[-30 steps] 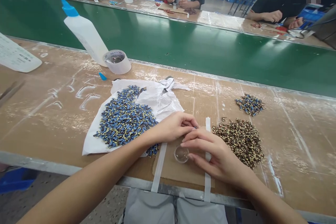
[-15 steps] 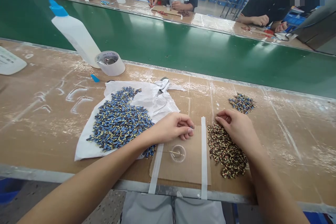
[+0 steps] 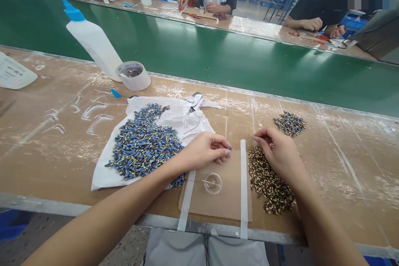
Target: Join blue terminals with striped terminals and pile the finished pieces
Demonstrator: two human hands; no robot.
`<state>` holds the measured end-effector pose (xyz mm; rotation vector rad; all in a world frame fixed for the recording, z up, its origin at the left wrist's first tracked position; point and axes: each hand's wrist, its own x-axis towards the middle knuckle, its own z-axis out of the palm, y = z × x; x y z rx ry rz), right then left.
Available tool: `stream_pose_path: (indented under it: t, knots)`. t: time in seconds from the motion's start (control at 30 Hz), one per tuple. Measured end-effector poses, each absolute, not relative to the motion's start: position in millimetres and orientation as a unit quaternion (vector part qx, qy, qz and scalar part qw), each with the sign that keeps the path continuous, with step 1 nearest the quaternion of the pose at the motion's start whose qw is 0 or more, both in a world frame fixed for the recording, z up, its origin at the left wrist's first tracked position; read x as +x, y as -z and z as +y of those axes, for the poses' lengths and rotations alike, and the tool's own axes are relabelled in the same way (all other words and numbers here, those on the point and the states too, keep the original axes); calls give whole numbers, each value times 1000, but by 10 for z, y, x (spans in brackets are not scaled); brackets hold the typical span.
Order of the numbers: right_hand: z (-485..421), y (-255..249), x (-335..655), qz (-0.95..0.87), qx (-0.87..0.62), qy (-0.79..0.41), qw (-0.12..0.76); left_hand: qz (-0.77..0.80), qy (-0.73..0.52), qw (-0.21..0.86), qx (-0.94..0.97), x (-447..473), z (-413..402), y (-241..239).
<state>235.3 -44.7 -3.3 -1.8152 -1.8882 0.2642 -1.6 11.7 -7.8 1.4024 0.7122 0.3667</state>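
My left hand (image 3: pixel 207 148) pinches a small blue piece (image 3: pixel 229 148) at its fingertips, above the taped cardboard sheet (image 3: pixel 215 208). Below it stands a small clear cup (image 3: pixel 213 183) with a thin stick resting in it. My right hand (image 3: pixel 277 149) is closed in a pinch at the upper edge of a pile of small dark brown and cream pieces (image 3: pixel 271 183); what its fingertips hold is too small to make out. Left of my left hand, a large pile of blue, yellow and dark pieces (image 3: pixel 143 145) lies on white paper (image 3: pixel 102 174).
A smaller pile of blue and cream pieces (image 3: pixel 289 123) lies back right. At the back left are a tape roll (image 3: pixel 134 79), a white squeeze bottle (image 3: pixel 96 45) and a blue cap (image 3: pixel 115 93). Beyond the green belt (image 3: pixel 187 54), people work at another table.
My right hand has lifted slightly from the brown pile, its fingertips still together. The left hand has turned a little, showing the blue piece more. The whole view has shifted slightly.
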Motion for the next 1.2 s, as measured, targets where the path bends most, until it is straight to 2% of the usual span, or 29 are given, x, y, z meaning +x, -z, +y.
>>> stream_pose_path:
  t: [0.2, 0.37, 0.8, 1.2]
  knots:
    - [-422, 94, 2207, -763, -600, -122, 207, 333, -165, 682, 629, -1, 111, 38]
    - [-417, 89, 2137, -768, -593, -130, 203, 326, -168, 680, 635, -5, 117, 50]
    - [-489, -45, 2158, -705, -594, -244, 302, 335, -171, 681, 628, -18, 111, 55]
    - [-557, -74, 1976, -695, -536, -348, 329, 325, -170, 584, 724, -6, 72, 0]
